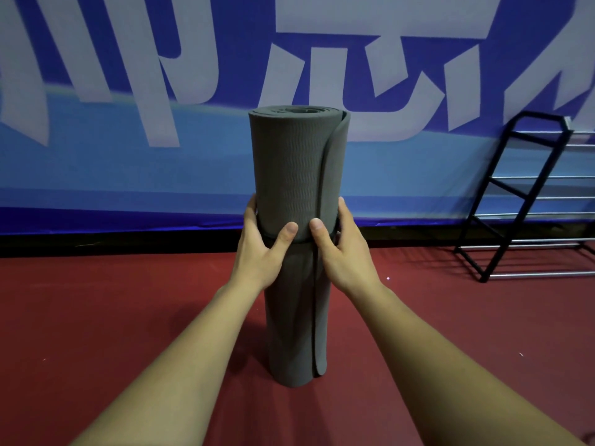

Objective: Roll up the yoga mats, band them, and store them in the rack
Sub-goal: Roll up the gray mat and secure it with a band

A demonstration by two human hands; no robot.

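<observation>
One view, head. Left hand (260, 249) and right hand (341, 249) were curled round the rolled mat (289, 162), thumbs pressing on a thin dark band (302, 242) at mid-height. The mat stood upright on the red floor (128, 300) between them. Step looked like banding, nearly done. Next move probably needed the band seated square, then a carry to the rack (529, 204), well right of the right hand by the blue banner (128, 156). Outer flap gaped above the band, so it could unroll. No obstacle showed en route.

A sports hall: red sports floor (96, 317), big blue wall banner (128, 162).
</observation>
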